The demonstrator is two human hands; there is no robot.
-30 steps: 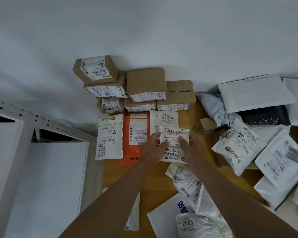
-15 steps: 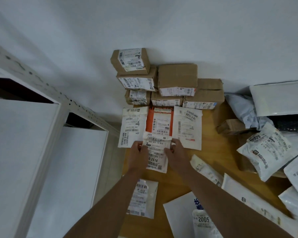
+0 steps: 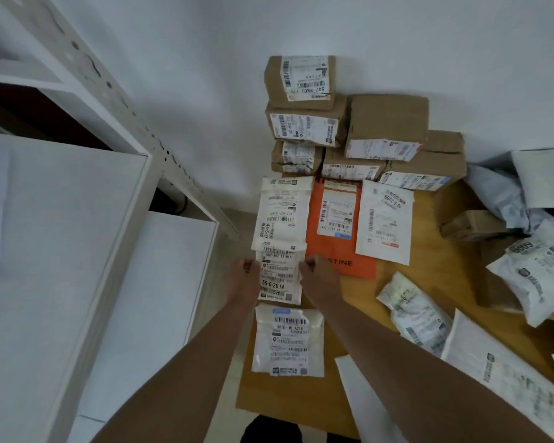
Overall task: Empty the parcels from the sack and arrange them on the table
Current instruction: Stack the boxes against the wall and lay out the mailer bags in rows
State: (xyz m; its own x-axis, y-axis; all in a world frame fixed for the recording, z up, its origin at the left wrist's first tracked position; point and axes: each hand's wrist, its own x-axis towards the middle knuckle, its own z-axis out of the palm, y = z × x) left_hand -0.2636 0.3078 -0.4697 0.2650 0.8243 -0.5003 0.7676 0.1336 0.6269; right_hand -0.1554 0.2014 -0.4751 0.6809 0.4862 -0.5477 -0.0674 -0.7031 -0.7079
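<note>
- The desk (image 3: 445, 282) is brown wood, and it holds all my parcels. I see no sack anywhere here.
- A pile of brown boxes (image 3: 359, 132) sits at the back, stacked up against the white wall.
- A messy heap of white bags (image 3: 531, 270) lies on the right side. I think those have not been lined up yet.
- Just in front of the boxes is a neat row of three flat parcels: a white one (image 3: 280, 212), an orange one (image 3: 336, 231) and another white one (image 3: 385, 222).
- Near me lies one more white parcel (image 3: 288, 342), flat on the desk, at the left edge.
- Between that one and the row is the small white parcel (image 3: 279, 273) I am working on now. It has "59-6-2614" on its label. Its top edge lies over the bottom of the white one in the row.
- My left hand (image 3: 242, 278) pinches its left edge with curled fingers. My right hand (image 3: 320, 276) pinches its right edge the same way.
- I think I am setting this parcel down to start a second row.
- Next I should lay it flat and straight, then let go with both hands and fetch one from the messy heap.
</note>
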